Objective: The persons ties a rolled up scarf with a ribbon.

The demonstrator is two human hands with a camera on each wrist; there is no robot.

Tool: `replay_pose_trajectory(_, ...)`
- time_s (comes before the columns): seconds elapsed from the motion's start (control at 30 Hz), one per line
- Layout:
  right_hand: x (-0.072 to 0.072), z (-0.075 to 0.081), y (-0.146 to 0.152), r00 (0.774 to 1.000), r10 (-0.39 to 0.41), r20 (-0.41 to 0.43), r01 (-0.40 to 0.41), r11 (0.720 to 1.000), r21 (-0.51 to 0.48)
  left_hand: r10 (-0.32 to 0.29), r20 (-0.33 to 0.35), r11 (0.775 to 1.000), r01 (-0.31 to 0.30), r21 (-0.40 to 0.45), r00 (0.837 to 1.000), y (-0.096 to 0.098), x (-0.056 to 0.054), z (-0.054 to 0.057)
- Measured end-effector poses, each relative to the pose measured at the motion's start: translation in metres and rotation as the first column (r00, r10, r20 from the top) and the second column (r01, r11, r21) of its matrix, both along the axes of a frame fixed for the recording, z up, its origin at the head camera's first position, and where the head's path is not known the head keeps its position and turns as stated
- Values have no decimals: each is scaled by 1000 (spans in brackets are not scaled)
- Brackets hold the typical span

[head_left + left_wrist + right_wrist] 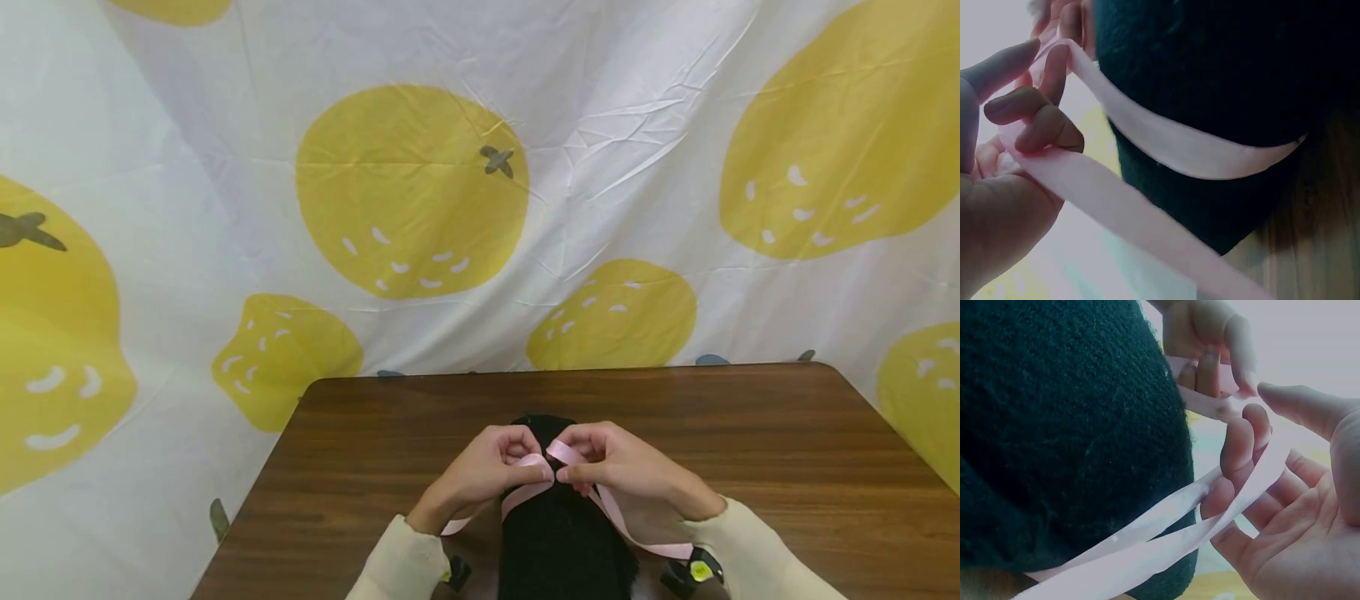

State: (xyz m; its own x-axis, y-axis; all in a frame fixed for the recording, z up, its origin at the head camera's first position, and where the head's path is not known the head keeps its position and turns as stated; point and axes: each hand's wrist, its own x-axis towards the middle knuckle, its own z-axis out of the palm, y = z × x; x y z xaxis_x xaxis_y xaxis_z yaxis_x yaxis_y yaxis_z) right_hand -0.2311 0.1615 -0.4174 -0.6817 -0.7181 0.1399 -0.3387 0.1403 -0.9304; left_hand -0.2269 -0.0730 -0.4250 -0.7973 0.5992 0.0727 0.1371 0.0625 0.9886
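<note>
A black, fuzzy knitted bundle (564, 542) lies lengthwise on the table, with what looks like fringe along its lower right edge. Round it runs a pink ribbon (1179, 150), its two ends raised above the bundle. My left hand (483, 471) pinches one end between thumb and fingers, and a length trails down past the palm in the left wrist view. The other end is held by my right hand (630, 467), whose fingers the ribbon (1260, 475) loops over in the right wrist view. Both hands' fingertips are close together over the bundle's middle.
The brown wooden table (390, 450) has rounded far corners. Behind it hangs a white cloth (600, 167) printed with yellow fruit. Black wrist devices (681, 575) sit below the cream sleeves (757, 554). The ribbon's loose tail (667, 550) reaches toward the right wrist.
</note>
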Motion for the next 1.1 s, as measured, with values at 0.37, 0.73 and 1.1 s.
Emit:
replay_pose_trajectory(0.37,1,-1,-4,1000,-29,7,29,999,-26,97,11,995,-97,-3,995,11,0,-4)
replay_pose_trajectory(0.73,8,-2,-12,990,-125,-68,125,992,2,151,18,988,-151,5,988,18,0,-6)
replay_pose_trajectory(1.1,14,-13,-22,904,-291,-314,298,954,-26,212,2,977,-212,-7,977,24,4,-6)
